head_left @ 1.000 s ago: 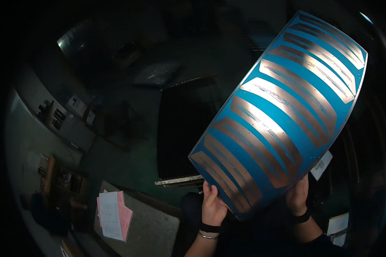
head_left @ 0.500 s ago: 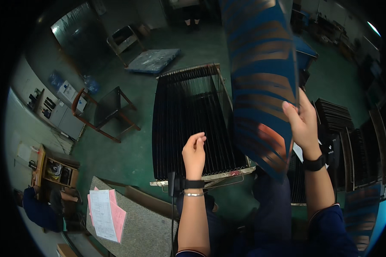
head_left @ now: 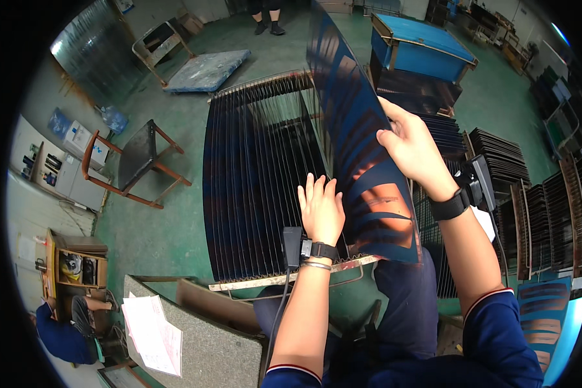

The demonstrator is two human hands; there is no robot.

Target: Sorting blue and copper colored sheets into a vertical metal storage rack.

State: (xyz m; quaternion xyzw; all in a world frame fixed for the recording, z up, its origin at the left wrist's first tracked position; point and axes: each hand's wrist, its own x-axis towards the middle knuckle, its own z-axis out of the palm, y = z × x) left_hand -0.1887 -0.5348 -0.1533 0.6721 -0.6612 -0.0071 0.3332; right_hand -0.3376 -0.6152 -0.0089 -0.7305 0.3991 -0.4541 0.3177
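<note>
My right hand (head_left: 410, 145) grips the right edge of a large copper-and-blue circuit board panel (head_left: 388, 200), thumb on the face toward me. The panel stands almost on edge, tilted, at the right side of a slotted rack (head_left: 265, 282). Dark thin panels (head_left: 252, 194) stand upright in rows inside this rack. My left hand (head_left: 322, 210) is open, fingers stretched out over the rack, just left of the held panel and holding nothing. Whether the held panel's lower edge sits in a slot is hidden.
Further racks of panels (head_left: 498, 158) stand on the right, near a blue-topped bin (head_left: 423, 39). To the left are a chair (head_left: 139, 158), a flat trolley (head_left: 207, 71) and a tabletop (head_left: 220, 349) with papers (head_left: 152, 333). A seated person (head_left: 64, 330) is at lower left; another person's legs (head_left: 265, 16) show at the far end.
The panel has come left and turned more edge-on beside the rack, with my right hand still on it. My left hand has moved right and its fingers have opened out.
</note>
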